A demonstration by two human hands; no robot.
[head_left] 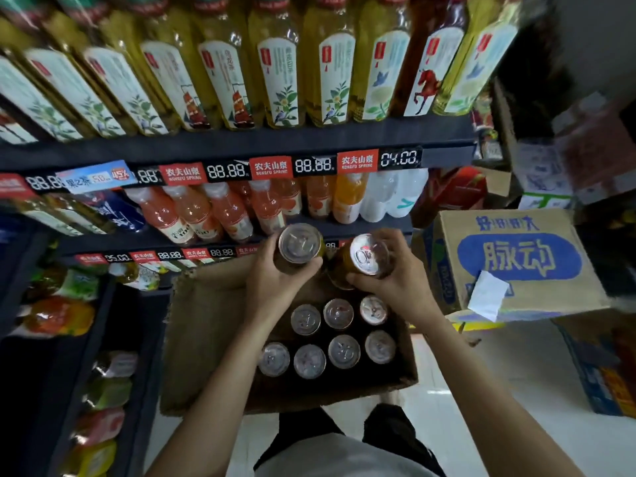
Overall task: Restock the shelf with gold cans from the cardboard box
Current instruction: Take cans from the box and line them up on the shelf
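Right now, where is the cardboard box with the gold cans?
In the head view the open cardboard box sits low at centre, directly below both hands, with the shelf to its left and the blue-printed carton to its right.

Gold cans (339, 313) of shiny metal with silvery lids, open box (203, 325) of matt rough brown cardboard, bottles (275, 63) of glossy clear plastic with paper labels, shelf (241, 146) of dark matt metal, floor (481, 390) of glossy pale tile

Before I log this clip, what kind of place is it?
Most likely a small shop's drinks aisle: shelves of bottled tea, price tags along the shelf edge, and an open cardboard box of cans on the floor.
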